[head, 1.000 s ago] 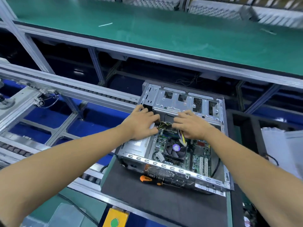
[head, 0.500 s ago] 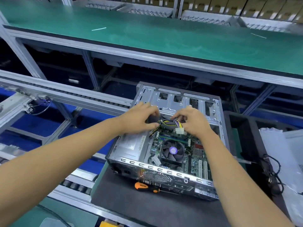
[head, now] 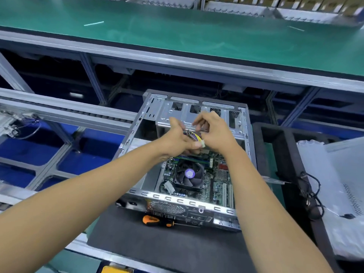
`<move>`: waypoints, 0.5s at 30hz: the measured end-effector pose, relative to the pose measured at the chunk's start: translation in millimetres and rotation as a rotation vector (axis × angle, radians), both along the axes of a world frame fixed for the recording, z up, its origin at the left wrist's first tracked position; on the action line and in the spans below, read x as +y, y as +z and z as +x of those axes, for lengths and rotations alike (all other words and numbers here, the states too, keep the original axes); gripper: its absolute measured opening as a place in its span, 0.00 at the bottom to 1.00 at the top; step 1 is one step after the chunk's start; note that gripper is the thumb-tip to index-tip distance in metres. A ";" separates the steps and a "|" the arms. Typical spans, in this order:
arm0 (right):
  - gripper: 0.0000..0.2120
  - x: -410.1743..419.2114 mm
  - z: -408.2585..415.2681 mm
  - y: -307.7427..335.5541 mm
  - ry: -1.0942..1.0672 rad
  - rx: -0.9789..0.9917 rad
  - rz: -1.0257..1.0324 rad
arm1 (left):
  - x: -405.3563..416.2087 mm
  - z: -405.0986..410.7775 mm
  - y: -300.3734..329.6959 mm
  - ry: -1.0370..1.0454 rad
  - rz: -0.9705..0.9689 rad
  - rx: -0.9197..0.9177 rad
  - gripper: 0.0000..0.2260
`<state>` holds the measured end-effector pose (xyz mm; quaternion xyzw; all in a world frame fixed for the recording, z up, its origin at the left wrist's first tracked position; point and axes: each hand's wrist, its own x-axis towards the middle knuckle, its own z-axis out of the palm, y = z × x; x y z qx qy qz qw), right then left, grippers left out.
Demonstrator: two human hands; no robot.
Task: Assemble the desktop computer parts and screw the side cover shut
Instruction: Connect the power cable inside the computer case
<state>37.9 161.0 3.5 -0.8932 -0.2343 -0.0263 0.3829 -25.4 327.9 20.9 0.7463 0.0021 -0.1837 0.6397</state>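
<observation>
Computer case (head: 244, 123) on black mat (head: 157, 251); left hand (head: 175, 138), right hand (head: 216, 133) grip cable bundle (head: 195, 135).

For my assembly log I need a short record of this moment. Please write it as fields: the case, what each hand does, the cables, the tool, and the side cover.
case: open computer case lying on a dark mat, motherboard and CPU fan visible inside
left hand: left hand holds the cable bundle above the board
right hand: right hand grips the same bundle near its white connector
connector: not plugged in, held in the air
tool: orange-handled screwdriver lies on the mat in front of the case, untouched
side cover: not on the case
</observation>
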 end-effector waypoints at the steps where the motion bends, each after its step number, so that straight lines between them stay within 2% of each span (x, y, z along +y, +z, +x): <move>1: 0.25 -0.9 1.0 -0.7 0.001 -0.002 0.029 | 1.6 0.0 -1.6 -0.015 0.067 -0.067 0.26; 4: 0.25 -2.1 2.7 -2.0 -0.009 0.010 0.150 | 4.7 2.2 -8.3 -0.162 0.613 -0.372 0.17; 6: 0.24 -4.0 3.6 -2.0 -0.051 0.014 0.253 | -2.2 0.3 -12.4 -0.246 0.866 -0.459 0.11; 7: 0.23 -4.7 3.7 -1.5 -0.067 0.006 0.270 | -6.1 -1.5 -15.0 -0.265 0.995 -0.519 0.10; 10: 0.21 -3.9 4.1 -1.6 -0.081 0.000 0.240 | -14.0 -0.4 -20.3 -0.296 1.462 -0.871 0.10; 12: 0.20 -3.0 4.6 -2.4 -0.099 0.006 0.221 | -17.4 3.7 -18.8 -0.349 1.594 -1.012 0.10; 15: 0.17 -1.7 5.3 -2.9 -0.123 -0.001 0.214 | -19.2 10.1 -17.6 -0.486 1.620 -1.154 0.10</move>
